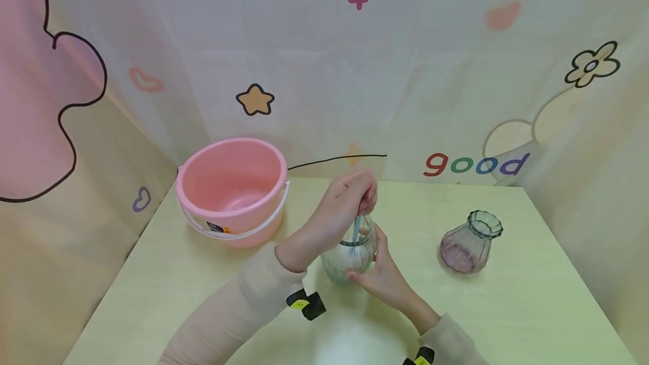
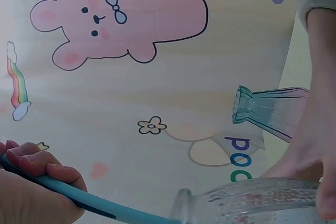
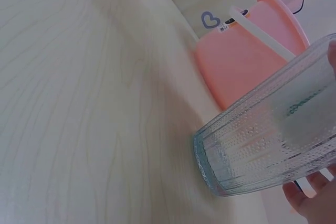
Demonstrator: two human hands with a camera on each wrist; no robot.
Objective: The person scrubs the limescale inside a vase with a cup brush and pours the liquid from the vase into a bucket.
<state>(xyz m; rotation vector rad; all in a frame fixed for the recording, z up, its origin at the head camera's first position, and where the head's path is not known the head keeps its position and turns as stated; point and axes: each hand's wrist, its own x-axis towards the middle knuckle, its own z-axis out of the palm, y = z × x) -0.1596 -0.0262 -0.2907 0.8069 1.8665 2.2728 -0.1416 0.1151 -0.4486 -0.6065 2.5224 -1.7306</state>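
A clear, ribbed glass vase stands near the middle of the table, its mouth upward. My right hand grips its side, thumb in front and fingers spread around the far side. Above the mouth, my left hand holds the blue handle of a bottle brush, fingers curled round it. That handle runs down through the rim into the vase. Through the wet-looking glass, the right wrist view shows a pale, blurred brush head with a green patch. The vase's base sits close over the tabletop there.
A pink bucket with a white handle stands at the back left. To the right, a second glass vase, faceted and tinted purple and green, stands on the pale wooden table. Printed curtains hang behind and beside the table.
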